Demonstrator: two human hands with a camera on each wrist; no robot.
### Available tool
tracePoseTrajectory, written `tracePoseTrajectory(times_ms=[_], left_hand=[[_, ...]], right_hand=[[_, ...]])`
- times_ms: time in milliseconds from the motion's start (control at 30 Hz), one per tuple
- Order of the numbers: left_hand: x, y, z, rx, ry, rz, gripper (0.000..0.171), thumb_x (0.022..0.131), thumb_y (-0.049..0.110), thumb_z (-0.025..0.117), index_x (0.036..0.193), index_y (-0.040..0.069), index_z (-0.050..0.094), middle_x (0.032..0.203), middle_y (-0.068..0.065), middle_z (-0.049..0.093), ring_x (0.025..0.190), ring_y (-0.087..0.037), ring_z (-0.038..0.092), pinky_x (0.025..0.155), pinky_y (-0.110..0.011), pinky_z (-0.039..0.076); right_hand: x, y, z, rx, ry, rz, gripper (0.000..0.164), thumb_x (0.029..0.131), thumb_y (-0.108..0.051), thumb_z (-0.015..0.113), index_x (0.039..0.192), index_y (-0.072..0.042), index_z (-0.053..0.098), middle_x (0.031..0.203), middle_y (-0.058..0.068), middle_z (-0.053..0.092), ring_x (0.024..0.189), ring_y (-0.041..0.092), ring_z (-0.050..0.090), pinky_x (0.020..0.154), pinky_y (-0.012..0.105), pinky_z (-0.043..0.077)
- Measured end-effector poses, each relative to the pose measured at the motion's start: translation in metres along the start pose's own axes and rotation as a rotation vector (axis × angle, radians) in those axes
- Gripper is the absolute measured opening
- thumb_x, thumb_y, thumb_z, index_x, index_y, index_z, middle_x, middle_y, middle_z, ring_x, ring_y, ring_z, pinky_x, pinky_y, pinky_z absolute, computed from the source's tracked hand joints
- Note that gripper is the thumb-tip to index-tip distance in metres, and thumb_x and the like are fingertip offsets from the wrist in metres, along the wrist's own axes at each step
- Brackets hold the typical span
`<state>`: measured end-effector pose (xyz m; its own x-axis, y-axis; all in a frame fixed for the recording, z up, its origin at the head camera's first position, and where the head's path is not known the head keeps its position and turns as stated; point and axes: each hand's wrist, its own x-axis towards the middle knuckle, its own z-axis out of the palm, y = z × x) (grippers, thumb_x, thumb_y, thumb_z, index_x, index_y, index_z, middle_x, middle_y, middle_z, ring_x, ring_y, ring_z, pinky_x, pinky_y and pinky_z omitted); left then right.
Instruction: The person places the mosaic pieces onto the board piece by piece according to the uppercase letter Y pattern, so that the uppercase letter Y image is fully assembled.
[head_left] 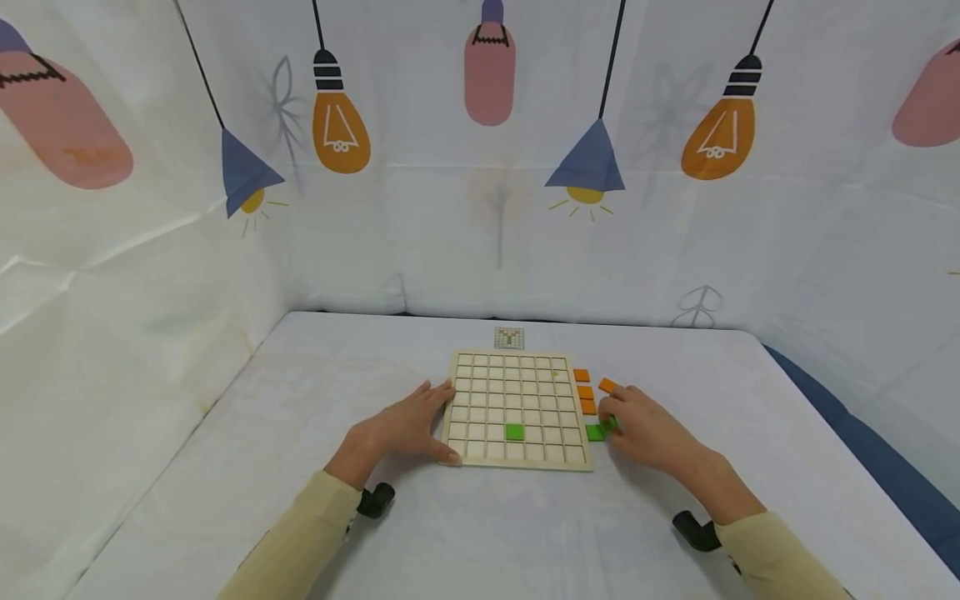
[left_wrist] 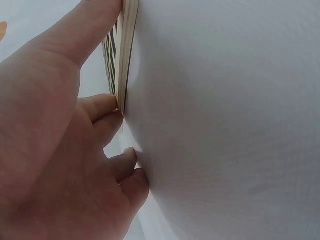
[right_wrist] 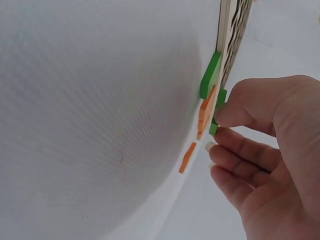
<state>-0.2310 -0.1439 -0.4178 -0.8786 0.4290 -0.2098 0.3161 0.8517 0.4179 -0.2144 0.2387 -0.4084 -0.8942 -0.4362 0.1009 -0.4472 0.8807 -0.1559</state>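
Observation:
A pale wooden grid board (head_left: 525, 469) lies flat on the white table, with one green square tile (head_left: 514, 432) in a cell of a lower row. My left hand (head_left: 408, 425) spreads along the board's left side, its thumb at the near corner and its fingertips at the edge. Beside the board's right edge, my right hand (head_left: 645, 427) pinches a green tile (right_wrist: 220, 100) between thumb and fingers. Another green tile (right_wrist: 210, 77) lies on the table against the board. Several orange tiles (head_left: 585, 392) sit along the right edge, and one orange tile (head_left: 608, 385) lies just beyond my right fingers.
Behind the board lies a small patterned card (head_left: 509, 337). A white cloth with printed lamps and bulbs (head_left: 495, 208) hangs behind the table (head_left: 360, 350). Each wrist carries a black camera mount, and something dark blue (head_left: 862, 425) shows past the table's right edge.

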Motion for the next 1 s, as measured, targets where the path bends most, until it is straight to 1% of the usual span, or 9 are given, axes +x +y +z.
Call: tracePoseTrajectory(times_ms=[133, 333, 467, 567, 733, 933, 1000], left_hand=[[0.001, 0.001, -0.001, 0.003, -0.011, 0.002, 0.115, 0.072, 0.062, 0.081, 0.160, 0.019, 0.021, 0.168, 0.003, 0.014, 0.157, -0.029, 0.007, 0.124, -0.051, 0.023], [0.001, 0.002, -0.001, -0.018, -0.022, 0.004, 0.115, 0.072, 0.060, 0.081, 0.160, 0.017, 0.021, 0.169, 0.001, 0.014, 0.157, -0.030, 0.006, 0.124, -0.052, 0.022], [0.001, 0.002, -0.002, -0.027, -0.022, 0.007, 0.115, 0.072, 0.060, 0.082, 0.160, 0.016, 0.022, 0.168, 0.000, 0.015, 0.157, -0.031, 0.006, 0.124, -0.052, 0.021], [0.001, 0.001, -0.002, -0.025, -0.016, 0.012, 0.115, 0.072, 0.060, 0.082, 0.160, 0.015, 0.022, 0.168, -0.001, 0.015, 0.157, -0.032, 0.007, 0.124, -0.052, 0.021], [0.002, 0.000, 0.000, -0.018, -0.015, 0.004, 0.115, 0.071, 0.061, 0.082, 0.160, 0.017, 0.022, 0.168, 0.002, 0.014, 0.157, -0.030, 0.006, 0.125, -0.051, 0.021], [0.003, 0.000, 0.000, -0.020, -0.017, -0.007, 0.117, 0.071, 0.063, 0.081, 0.160, 0.019, 0.020, 0.168, 0.004, 0.013, 0.157, -0.029, 0.005, 0.124, -0.052, 0.021], [0.003, 0.000, 0.000, -0.021, -0.017, -0.010, 0.117, 0.071, 0.062, 0.081, 0.160, 0.019, 0.020, 0.168, 0.004, 0.013, 0.157, -0.029, 0.005, 0.124, -0.052, 0.021]], right_hand=[[0.001, -0.001, 0.001, -0.003, 0.009, -0.006, 0.023, 0.078, 0.002, 0.069, 0.089, -0.018, 0.068, 0.093, -0.004, 0.058, 0.089, 0.015, 0.050, 0.080, 0.036, 0.050], [0.003, -0.002, 0.004, 0.006, 0.034, -0.019, 0.024, 0.077, 0.003, 0.069, 0.087, -0.019, 0.067, 0.093, -0.005, 0.059, 0.090, 0.015, 0.051, 0.079, 0.035, 0.049], [0.005, -0.005, 0.005, 0.017, 0.051, -0.043, 0.026, 0.075, 0.005, 0.068, 0.086, -0.019, 0.067, 0.091, -0.005, 0.058, 0.088, 0.014, 0.050, 0.078, 0.034, 0.048], [0.006, -0.008, 0.007, 0.010, 0.070, -0.064, 0.027, 0.075, 0.005, 0.069, 0.086, -0.019, 0.066, 0.087, -0.006, 0.054, 0.085, 0.013, 0.047, 0.075, 0.031, 0.046], [0.008, -0.011, 0.009, 0.000, 0.106, -0.111, 0.026, 0.074, 0.003, 0.073, 0.089, -0.018, 0.068, 0.086, -0.007, 0.051, 0.083, 0.010, 0.043, 0.071, 0.026, 0.041], [0.012, -0.014, 0.013, 0.019, 0.122, -0.144, 0.027, 0.074, 0.004, 0.072, 0.089, -0.018, 0.066, 0.089, -0.006, 0.053, 0.083, 0.009, 0.043, 0.076, 0.029, 0.045], [0.014, -0.016, 0.013, 0.033, 0.123, -0.153, 0.028, 0.073, 0.005, 0.071, 0.088, -0.018, 0.065, 0.089, -0.006, 0.053, 0.082, 0.009, 0.043, 0.075, 0.029, 0.045]])
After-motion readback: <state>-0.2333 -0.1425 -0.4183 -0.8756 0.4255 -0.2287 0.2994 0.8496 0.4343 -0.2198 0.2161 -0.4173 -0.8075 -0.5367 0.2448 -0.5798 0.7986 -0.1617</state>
